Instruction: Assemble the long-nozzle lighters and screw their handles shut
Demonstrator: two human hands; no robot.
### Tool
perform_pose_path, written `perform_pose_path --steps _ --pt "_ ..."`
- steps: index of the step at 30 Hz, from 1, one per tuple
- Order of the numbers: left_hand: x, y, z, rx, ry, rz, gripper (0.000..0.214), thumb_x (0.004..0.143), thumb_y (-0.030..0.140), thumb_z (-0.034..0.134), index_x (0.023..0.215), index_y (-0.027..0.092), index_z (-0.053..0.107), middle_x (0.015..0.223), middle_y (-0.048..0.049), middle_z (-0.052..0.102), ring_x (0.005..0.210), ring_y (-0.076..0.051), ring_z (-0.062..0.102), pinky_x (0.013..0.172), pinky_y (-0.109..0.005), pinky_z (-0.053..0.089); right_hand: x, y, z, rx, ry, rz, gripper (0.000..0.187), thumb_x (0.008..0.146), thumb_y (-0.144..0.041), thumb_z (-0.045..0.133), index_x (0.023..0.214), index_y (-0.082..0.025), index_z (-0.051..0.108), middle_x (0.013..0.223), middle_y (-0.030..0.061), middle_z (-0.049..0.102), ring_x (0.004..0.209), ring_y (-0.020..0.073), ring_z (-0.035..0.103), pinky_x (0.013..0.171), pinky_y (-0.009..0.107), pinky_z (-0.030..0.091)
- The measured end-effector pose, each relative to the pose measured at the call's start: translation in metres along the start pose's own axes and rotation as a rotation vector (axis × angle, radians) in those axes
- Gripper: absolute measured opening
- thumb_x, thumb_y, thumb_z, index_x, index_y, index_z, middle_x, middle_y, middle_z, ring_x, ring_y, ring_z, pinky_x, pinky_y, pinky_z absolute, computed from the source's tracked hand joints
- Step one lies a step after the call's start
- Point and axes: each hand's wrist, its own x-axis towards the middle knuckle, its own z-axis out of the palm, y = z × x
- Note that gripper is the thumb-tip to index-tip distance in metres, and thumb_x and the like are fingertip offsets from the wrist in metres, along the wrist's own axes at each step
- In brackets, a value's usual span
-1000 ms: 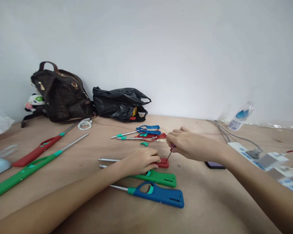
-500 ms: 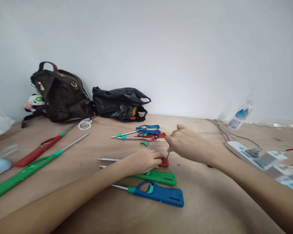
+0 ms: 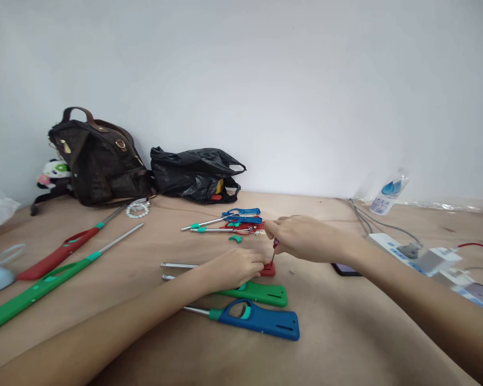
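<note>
My left hand [image 3: 235, 269] is closed over a red gas lighter [image 3: 269, 270] lying on the table, hiding most of its body. Only the end of the red handle shows past my fingers. My right hand [image 3: 300, 236] grips a screwdriver [image 3: 274, 252] with a red handle, its thin shaft pointing down to the red lighter's end. Nearer to me lie a green gas lighter [image 3: 265, 294], partly under my left hand, and a blue gas lighter [image 3: 265, 320]. Tiny metal screws [image 3: 292, 272] rest beside the red handle.
Opened blue lighter parts [image 3: 243, 215] and a loose teal trigger [image 3: 235, 239] lie beyond my hands. Longer red [image 3: 64, 252] and green lighters [image 3: 44, 289] are at left. A backpack [image 3: 100, 166], black plastic bag [image 3: 193, 174], bottle [image 3: 388, 193], phone [image 3: 346, 269] and power strip [image 3: 390, 246] surround.
My right hand has tilted lower, and more of the screwdriver's red handle shows. The phone beside my right forearm has come into view. My left hand stays on the red lighter.
</note>
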Motion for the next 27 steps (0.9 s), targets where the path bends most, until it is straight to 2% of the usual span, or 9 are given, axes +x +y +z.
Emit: perform_pose_path --steps 2,5,9,14,17,19,21,23,27 --pt "0.0 0.0 0.0 -0.026 -0.002 -0.042 0.019 0.094 0.015 0.046 0.101 0.017 0.063 0.105 -0.008 0.067 0.097 -0.021 0.063 0.085 -0.03 0.048 -0.001 0.003 0.001 0.073 0.016 -0.03 0.002 0.087 -0.013 0.058 0.088 -0.014 0.06 0.081 0.005 0.067 0.073 0.0164 0.06 0.057 0.025 0.034" --pt "-0.001 0.0 -0.001 -0.058 -0.006 -0.094 0.016 0.093 0.017 0.049 0.096 0.018 0.064 0.1 -0.0063 0.069 0.095 -0.02 0.063 0.085 -0.029 0.048 -0.001 0.003 0.004 0.112 0.053 0.009 0.007 0.087 -0.012 0.056 0.081 -0.015 0.059 0.074 0.0028 0.063 0.067 0.0144 0.056 0.056 0.024 0.031" --pt "-0.001 0.0 -0.001 -0.079 -0.004 -0.118 0.014 0.093 0.018 0.051 0.092 0.018 0.065 0.102 -0.0063 0.068 0.097 -0.021 0.063 0.087 -0.03 0.047 0.001 -0.004 0.007 0.128 0.067 0.159 0.012 0.087 -0.019 0.058 0.075 -0.016 0.059 0.067 0.0025 0.06 0.062 0.014 0.053 0.052 0.025 0.027" --pt "0.0 0.002 0.0 -0.109 0.006 -0.139 0.015 0.093 0.019 0.05 0.092 0.018 0.065 0.102 -0.0063 0.068 0.099 -0.021 0.063 0.089 -0.031 0.047 0.005 -0.015 0.012 0.077 0.107 0.338 0.021 0.09 -0.022 0.051 0.073 -0.015 0.061 0.065 0.0057 0.06 0.057 0.0153 0.054 0.049 0.026 0.025" --pt "-0.001 0.002 -0.001 -0.12 0.017 -0.136 0.014 0.092 0.018 0.051 0.095 0.018 0.065 0.104 -0.0068 0.068 0.099 -0.021 0.063 0.089 -0.031 0.048 0.004 -0.007 0.013 0.143 0.125 0.316 0.021 0.089 -0.025 0.054 0.071 -0.016 0.06 0.063 0.0042 0.06 0.054 0.0142 0.052 0.049 0.025 0.025" --pt "-0.001 0.002 -0.003 -0.123 0.022 -0.125 0.015 0.091 0.016 0.052 0.099 0.017 0.065 0.109 -0.0076 0.068 0.101 -0.022 0.063 0.089 -0.031 0.048 0.002 0.009 0.017 0.249 0.134 0.313 0.024 0.089 -0.027 0.054 0.068 -0.017 0.058 0.062 0.0024 0.061 0.053 0.0128 0.051 0.049 0.024 0.027" --pt "-0.001 0.002 -0.005 -0.128 0.018 -0.112 0.015 0.09 0.015 0.054 0.101 0.017 0.064 0.115 -0.008 0.067 0.105 -0.022 0.062 0.091 -0.031 0.047 0.001 0.03 0.027 0.313 0.234 0.419 0.023 0.092 -0.029 0.05 0.074 -0.018 0.058 0.066 0.0024 0.063 0.057 0.0141 0.054 0.051 0.023 0.031" --pt "-0.001 0.002 -0.006 -0.139 0.006 -0.101 0.016 0.09 0.014 0.055 0.102 0.016 0.064 0.119 -0.0081 0.066 0.108 -0.022 0.061 0.093 -0.031 0.046 0.003 0.05 0.044 0.234 0.325 0.572 0.017 0.094 -0.027 0.047 0.087 -0.016 0.057 0.076 0.0052 0.066 0.065 0.0168 0.058 0.054 0.024 0.033" --pt "-0.002 0.0 -0.007 -0.154 -0.011 -0.121 0.016 0.09 0.013 0.054 0.103 0.017 0.064 0.119 -0.0077 0.066 0.108 -0.022 0.062 0.092 -0.031 0.047 0.009 0.065 0.09 -0.055 0.166 0.546 0.016 0.096 -0.017 0.039 0.102 -0.014 0.053 0.097 0.0119 0.066 0.085 0.0203 0.061 0.061 0.026 0.036"
